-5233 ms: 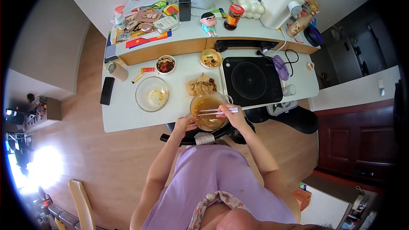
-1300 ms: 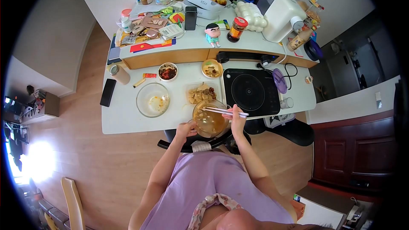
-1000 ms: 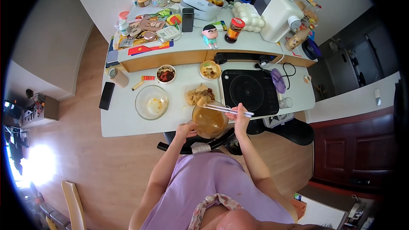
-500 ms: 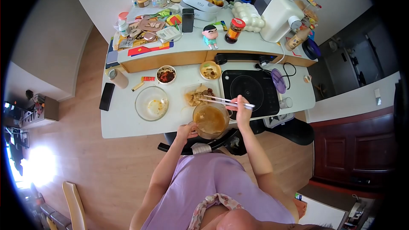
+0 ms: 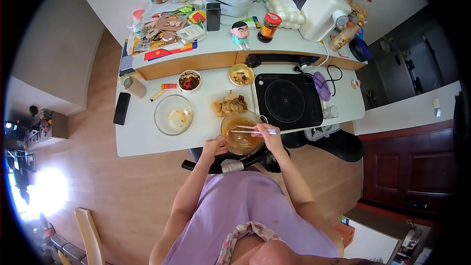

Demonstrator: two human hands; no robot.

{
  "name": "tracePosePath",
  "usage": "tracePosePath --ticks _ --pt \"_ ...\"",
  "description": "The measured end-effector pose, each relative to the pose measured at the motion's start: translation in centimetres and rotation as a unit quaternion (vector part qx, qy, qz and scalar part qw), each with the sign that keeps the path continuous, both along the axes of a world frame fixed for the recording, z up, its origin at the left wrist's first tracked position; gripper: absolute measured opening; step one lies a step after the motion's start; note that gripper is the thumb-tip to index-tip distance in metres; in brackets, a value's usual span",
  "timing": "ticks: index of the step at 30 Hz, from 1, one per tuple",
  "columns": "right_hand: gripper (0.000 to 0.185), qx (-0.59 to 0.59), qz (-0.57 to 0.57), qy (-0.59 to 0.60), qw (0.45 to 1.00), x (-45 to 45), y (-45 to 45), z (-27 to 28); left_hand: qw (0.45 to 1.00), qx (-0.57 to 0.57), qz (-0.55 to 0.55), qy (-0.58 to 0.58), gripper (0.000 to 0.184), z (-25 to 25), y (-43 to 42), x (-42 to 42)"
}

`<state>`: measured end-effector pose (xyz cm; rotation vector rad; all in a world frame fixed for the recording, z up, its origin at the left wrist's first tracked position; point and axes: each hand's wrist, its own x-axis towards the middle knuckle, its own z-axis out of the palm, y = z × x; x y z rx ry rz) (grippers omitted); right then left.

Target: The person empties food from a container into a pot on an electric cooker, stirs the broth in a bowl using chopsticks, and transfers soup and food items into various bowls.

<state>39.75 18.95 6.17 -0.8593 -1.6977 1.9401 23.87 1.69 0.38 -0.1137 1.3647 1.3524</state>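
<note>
Looking down from my head view, I have my left hand curled against the near left side of a filled glass bowl, probably to steady it, since it juts past the edge of the counter; I cannot tell how much of it rests there; my right hand grips chopsticks well back, likely to spare my fingers the brownish liquid; their tips stand slightly apart over the bowl's middle, though whether they dip in I cannot tell; just beyond, seemingly for a short reach, sits a clear container of pale and brown food pieces; to its left stands a second glass bowl with yellowish residue; farther back, a white bowl holds something red and dark, and a yellow bowl brownish scraps; right of the container lies a black induction cooker.
</note>
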Motion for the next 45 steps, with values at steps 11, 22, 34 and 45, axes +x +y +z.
tracePosePath --ticks 11,22,34,45 --pt "0.038 0.039 -0.100 0.039 0.993 -0.7 -1.1 -0.2 1.000 -0.004 0.005 0.013 0.042 0.3 0.1 -0.1" --pt "0.038 0.038 -0.174 0.110 0.978 -1.5 0.3 3.9 1.000 -0.004 0.012 -0.001 0.035 -0.5 -0.2 0.0" --pt "0.033 0.045 -0.044 -0.014 0.998 -0.3 2.8 8.8 0.999 0.004 0.045 0.016 0.035 -0.2 -0.6 0.2" --pt "0.024 0.126 -0.029 -0.024 0.991 1.3 0.6 1.6 0.997 0.023 0.058 0.044 0.018 1.5 -0.2 0.6"
